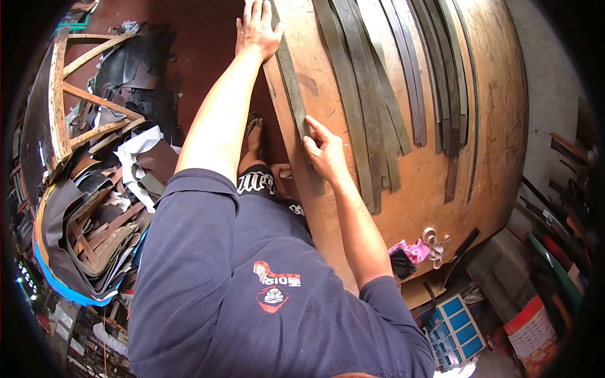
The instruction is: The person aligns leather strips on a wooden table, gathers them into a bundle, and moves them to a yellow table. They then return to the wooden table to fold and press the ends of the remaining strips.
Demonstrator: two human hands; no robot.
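Note:
A long dark strip [292,82], leather-like, lies along the near left edge of the wooden table [391,183]. My left hand [257,31] rests flat at the strip's far end, fingers stretched out and slightly spread. Nearer to me, my right hand [324,150] touches the same strip with index finger and thumb tips, which are apart; its other fingers curl and are partly hidden. To the right of this hand, a bunch of dark strips [362,107] lies lengthwise on the tabletop, overlapping at the ends.
More strips [444,82] lie farther right on the table. A pink cloth [413,252] and a beige coiled band [435,246] sit near its front edge. At left are a wooden frame [60,94] and a heap of leather-like scraps [101,233]. Blue-panelled box [457,327] at lower right.

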